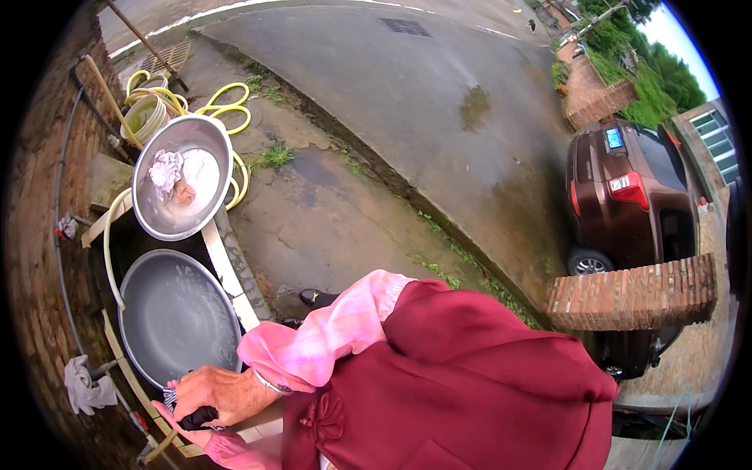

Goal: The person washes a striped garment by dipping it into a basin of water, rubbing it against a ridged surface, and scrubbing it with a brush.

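Observation:
My right hand (220, 395), with a bracelet at the wrist, grips a bunched black and striped cloth (198, 417). Beneath it, my left hand (191, 433) presses the same cloth from the other side, and part of that hand is hidden. Both hands are at the near rim of a large grey basin (176, 317), whose inside looks wet, with whitish streaks. The basin sits within a tiled sink (244, 308). On the sink's far end rests a stainless steel bowl (144, 202) holding a pale crumpled cloth (166, 170), a brownish cloth (184, 192) and whitish liquid.
A pale hose (108, 247) hangs over the grey basin's edge. Yellow hose (232, 108) coils lie around buckets (143, 120). Grey rags (88, 385) hang on the pipe along the brick wall (35, 223). A brick pillar (631, 294) and a brown car (628, 188) stand right.

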Demonstrator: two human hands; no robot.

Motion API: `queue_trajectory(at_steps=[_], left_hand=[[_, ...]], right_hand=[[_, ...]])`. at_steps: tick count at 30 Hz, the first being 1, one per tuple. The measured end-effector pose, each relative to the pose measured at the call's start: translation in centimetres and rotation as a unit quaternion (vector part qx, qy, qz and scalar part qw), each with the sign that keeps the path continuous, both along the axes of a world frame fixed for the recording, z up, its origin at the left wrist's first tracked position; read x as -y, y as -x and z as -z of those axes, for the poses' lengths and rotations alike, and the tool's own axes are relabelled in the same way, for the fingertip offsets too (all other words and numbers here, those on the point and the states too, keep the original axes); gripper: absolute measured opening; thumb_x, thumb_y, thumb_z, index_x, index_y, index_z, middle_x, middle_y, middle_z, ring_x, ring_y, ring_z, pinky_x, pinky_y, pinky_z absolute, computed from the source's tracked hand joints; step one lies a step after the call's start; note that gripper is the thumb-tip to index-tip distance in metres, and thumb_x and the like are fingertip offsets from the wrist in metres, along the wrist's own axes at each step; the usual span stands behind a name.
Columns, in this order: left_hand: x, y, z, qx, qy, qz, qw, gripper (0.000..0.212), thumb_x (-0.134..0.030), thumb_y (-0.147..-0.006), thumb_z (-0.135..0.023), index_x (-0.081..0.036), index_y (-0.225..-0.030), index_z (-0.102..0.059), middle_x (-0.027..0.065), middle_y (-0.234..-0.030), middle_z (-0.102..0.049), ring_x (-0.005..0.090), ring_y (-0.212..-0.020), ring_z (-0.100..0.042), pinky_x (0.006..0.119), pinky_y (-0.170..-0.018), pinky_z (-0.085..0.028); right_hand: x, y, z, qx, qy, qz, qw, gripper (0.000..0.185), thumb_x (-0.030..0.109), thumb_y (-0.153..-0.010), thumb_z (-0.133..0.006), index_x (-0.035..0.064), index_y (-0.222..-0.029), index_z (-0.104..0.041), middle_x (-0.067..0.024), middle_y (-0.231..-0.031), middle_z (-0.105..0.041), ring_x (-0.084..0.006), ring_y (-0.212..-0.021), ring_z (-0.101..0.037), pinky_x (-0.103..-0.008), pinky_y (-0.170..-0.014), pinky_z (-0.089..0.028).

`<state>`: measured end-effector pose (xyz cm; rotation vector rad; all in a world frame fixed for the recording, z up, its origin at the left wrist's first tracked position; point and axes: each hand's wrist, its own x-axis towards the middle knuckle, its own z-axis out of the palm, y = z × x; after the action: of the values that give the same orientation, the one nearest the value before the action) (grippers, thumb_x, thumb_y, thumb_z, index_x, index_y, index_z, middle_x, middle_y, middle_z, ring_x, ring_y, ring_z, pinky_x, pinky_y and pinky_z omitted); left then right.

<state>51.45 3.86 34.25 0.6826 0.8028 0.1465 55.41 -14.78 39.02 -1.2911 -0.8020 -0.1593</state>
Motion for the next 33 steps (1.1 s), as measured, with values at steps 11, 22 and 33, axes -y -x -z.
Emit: queue_trajectory(at_steps=[11, 22, 33], left_hand=[[4.7, -3.7, -8.9, 0.278, -0.279, 0.111, 0.913, 0.039, -0.032, -0.103, -0.041, -0.011, -0.07, -0.039, 0.0081, -0.061, -0.044, 0.0199, -0.062, -0.044, 0.033, -0.064, -0.037], [13.9, -4.0, -5.5, 0.346, -0.799, 0.418, 0.258, 0.009, -0.004, -0.073, -0.064, -0.001, -0.081, -0.059, 0.0153, -0.073, -0.054, 0.0353, -0.069, -0.054, 0.045, -0.066, -0.04], [14.8, -2.6, 2.5, 0.208, -0.826, 0.39, 0.349, 0.017, -0.009, -0.071, -0.065, -0.002, -0.086, -0.059, 0.0183, -0.112, -0.059, 0.0347, -0.114, -0.052, 0.05, -0.102, -0.035]], right_hand=[[-2.9, -7.9, 2.0, -0.574, 0.031, -0.047, 0.817, 0.032, 0.008, -0.069, -0.075, -0.0054, -0.096, -0.064, -0.0153, -0.092, -0.064, -0.0207, -0.088, -0.06, -0.0334, -0.075, -0.048], [-5.1, -10.2, 2.4, -0.557, 0.169, 0.155, 0.799, 0.022, 0.004, -0.063, -0.077, -0.0003, -0.082, -0.068, -0.0162, -0.079, -0.067, -0.0305, -0.076, -0.065, -0.0389, -0.067, -0.052], [5.4, -13.8, 9.0, -0.444, 0.073, 0.019, 0.893, 0.012, 0.007, -0.075, -0.073, -0.0022, -0.08, -0.069, -0.0066, -0.073, -0.067, -0.0131, -0.063, -0.059, -0.0288, -0.06, -0.048]])
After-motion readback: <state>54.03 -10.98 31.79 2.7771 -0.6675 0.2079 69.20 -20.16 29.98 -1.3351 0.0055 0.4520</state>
